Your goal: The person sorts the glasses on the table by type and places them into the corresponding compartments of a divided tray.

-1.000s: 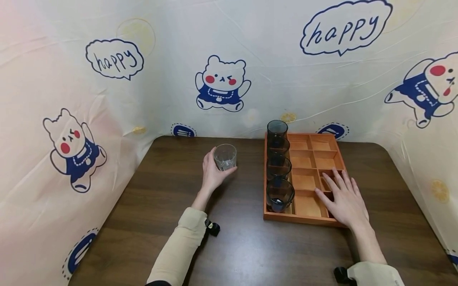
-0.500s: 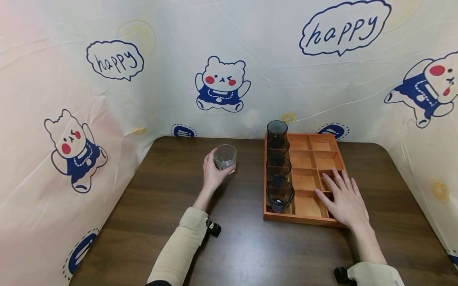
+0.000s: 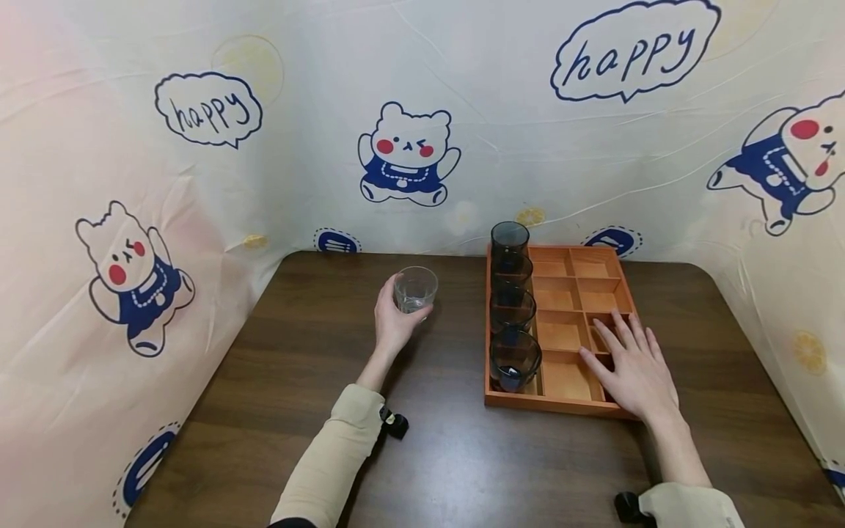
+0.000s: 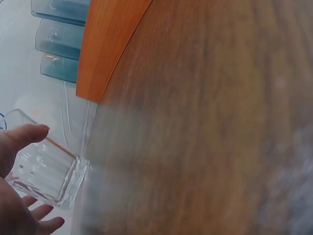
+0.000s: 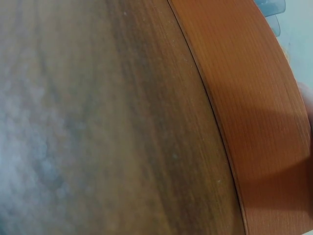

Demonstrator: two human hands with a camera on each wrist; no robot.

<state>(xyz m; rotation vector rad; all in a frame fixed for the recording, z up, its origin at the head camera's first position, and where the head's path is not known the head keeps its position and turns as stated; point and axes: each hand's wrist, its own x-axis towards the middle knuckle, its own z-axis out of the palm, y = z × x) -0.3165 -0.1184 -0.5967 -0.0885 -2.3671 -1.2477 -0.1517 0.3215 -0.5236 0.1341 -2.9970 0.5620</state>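
Observation:
A clear drinking glass point(image 3: 414, 287) is held in my left hand point(image 3: 394, 321), left of the box. The left wrist view shows the thumb on one side of the glass point(image 4: 46, 171) and several fingers on the other. Whether its base touches the table is hard to tell. My right hand point(image 3: 637, 378) rests with spread fingers on the right side of a wooden compartment box point(image 3: 561, 402), covering some of its compartments. Several dark tinted glasses, the nearest one point(image 3: 515, 359) at the front, stand in the box's left column.
Under everything lies a dark wood-grain table point(image 3: 436, 455). A patterned cloth point(image 3: 297, 183) hangs behind it and along both sides. Bare compartments point(image 3: 557, 295) show in the middle column of the box, right of the dark glasses.
The clear glass has shifted and tilted very slightly in my left hand, staying at nearly the same place. My right hand and the box have stayed put.

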